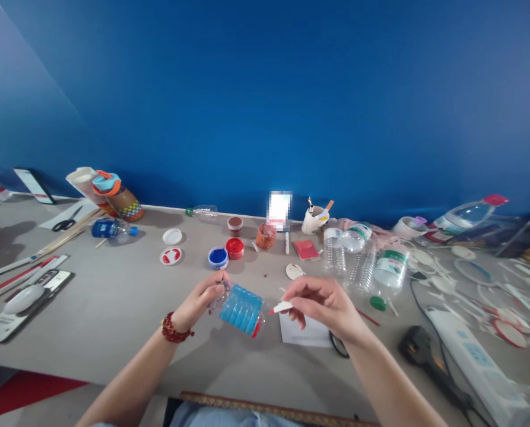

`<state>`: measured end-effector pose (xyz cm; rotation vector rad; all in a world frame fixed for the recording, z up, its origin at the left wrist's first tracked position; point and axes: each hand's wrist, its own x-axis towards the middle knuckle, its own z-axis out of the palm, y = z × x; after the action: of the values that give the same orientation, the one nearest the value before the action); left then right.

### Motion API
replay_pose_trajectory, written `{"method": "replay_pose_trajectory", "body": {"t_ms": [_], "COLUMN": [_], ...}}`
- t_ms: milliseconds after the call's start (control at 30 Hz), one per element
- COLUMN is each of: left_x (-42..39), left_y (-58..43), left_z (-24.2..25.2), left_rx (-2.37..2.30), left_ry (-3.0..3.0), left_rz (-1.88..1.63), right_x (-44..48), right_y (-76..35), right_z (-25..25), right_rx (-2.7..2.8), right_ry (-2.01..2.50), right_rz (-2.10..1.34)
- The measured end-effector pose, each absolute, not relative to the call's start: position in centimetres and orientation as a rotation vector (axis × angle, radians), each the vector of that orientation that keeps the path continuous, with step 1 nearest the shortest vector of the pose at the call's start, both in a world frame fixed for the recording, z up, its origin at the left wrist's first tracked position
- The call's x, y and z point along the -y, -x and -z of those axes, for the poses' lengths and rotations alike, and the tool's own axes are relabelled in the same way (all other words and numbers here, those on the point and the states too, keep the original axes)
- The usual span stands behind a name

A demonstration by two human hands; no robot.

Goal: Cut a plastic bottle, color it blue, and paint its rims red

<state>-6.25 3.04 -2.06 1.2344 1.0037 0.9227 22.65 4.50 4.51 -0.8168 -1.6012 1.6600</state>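
My left hand (pixel 206 296) grips a clear plastic bottle by its neck end. The bottle (pixel 242 309) lies tilted, painted blue around its ribbed side with some red at the far end. Between the thumb and fingers of my right hand (pixel 320 305) is a small white strip (pixel 282 306) with a red tip. That tip points at the bottle's red end, a little apart from it. Beyond my hands stand an open blue paint jar (pixel 218 258) and an open red paint jar (pixel 235 248). A red-smeared lid (pixel 171 255) lies left of them.
A white sheet (pixel 304 331) lies under my right hand. To the right are a glue gun (pixel 429 362), a power strip (pixel 473 356) and several clear bottles (pixel 389 270). A phone (pixel 24 308), scissors (pixel 67 219) and sticks occupy the left. A blue wall (pixel 265 107) rises behind.
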Motion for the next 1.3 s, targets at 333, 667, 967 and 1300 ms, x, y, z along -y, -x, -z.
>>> {"method": "replay_pose_trajectory", "body": {"t_ms": [333,667,967,1300], "left_x": [-3.2,-3.6,-3.6,-3.6], "left_y": [5.5,5.1,5.1,5.1], "left_z": [-0.3,-0.8,-0.6,-0.7], "left_rx": [-1.086,-1.062,-1.056,-1.041], "left_ry": [-1.302,-1.34,-1.341,-1.336], "left_rz": [-0.81,-0.762,-0.77,-0.772], "right_x": [-2.9,-3.2,-4.0,-3.9], "right_y": [-23.2,-22.5,-22.7,-22.4], "right_z": [-5.2,-4.5,-3.8,-3.6], "right_rx": [2.069,2.065,2.037,2.016], "right_ry": [0.889,0.89,0.995,0.943], "right_rz": [-1.206,-1.338,-1.301,-1.369]}}
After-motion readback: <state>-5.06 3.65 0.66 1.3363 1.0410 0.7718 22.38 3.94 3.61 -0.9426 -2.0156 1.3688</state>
